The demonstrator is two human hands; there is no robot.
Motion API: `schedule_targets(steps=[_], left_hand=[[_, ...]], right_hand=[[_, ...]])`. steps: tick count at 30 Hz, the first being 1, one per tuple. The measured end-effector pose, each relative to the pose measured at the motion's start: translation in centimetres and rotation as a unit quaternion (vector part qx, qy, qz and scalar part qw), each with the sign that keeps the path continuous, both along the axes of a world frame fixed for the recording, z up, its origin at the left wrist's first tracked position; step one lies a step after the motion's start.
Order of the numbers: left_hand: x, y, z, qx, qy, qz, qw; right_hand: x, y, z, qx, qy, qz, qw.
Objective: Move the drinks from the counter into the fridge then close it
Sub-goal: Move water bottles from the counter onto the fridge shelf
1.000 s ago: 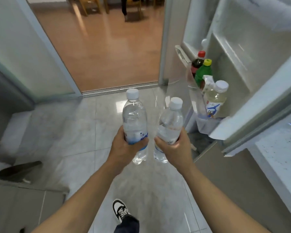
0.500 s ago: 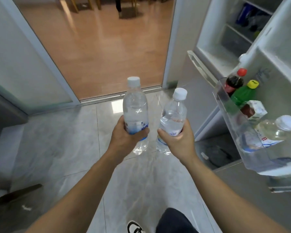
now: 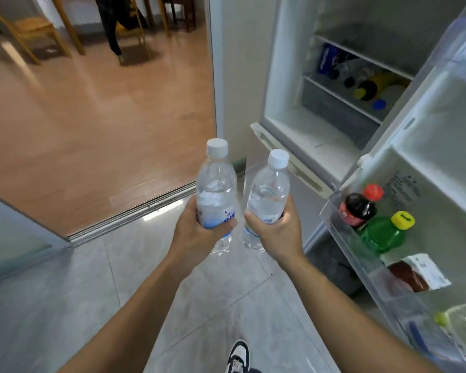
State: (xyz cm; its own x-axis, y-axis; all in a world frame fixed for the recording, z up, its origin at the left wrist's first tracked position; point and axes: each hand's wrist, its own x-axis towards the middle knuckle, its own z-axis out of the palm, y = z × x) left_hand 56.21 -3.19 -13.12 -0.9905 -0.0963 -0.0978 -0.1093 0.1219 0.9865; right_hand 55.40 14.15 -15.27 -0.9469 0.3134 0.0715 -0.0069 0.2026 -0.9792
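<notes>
Your left hand grips one water bottle and your right hand grips the other, both upright, just apart, over bare tile floor. The fridge stands open to your right. Its door bin holds a cola, a green bottle and a carton. The bin's near end is cut off. Deeper shelves are blurred, perhaps more bottles lying flat.
</notes>
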Motion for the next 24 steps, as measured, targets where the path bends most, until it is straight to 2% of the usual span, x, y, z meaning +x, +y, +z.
schedule_targets(steps=[13,22,24], left_hand=[[-21.4,4.4,1.9,0.015,0.034,-0.172,0.984],[-35.3,5.6,5.6,0.041,0.056,-0.318,0.945],[-36.8,6.3,5.8,0.033,0.073,-0.325,0.942]], right_hand=[[-14.6,4.2,2.3,0.053,-0.016,-0.193,0.980],[-23.4,3.0,6.8,0.047,0.019,-0.321,0.946],[-23.9,3.2,7.7,0.048,0.013,-0.318,0.947]])
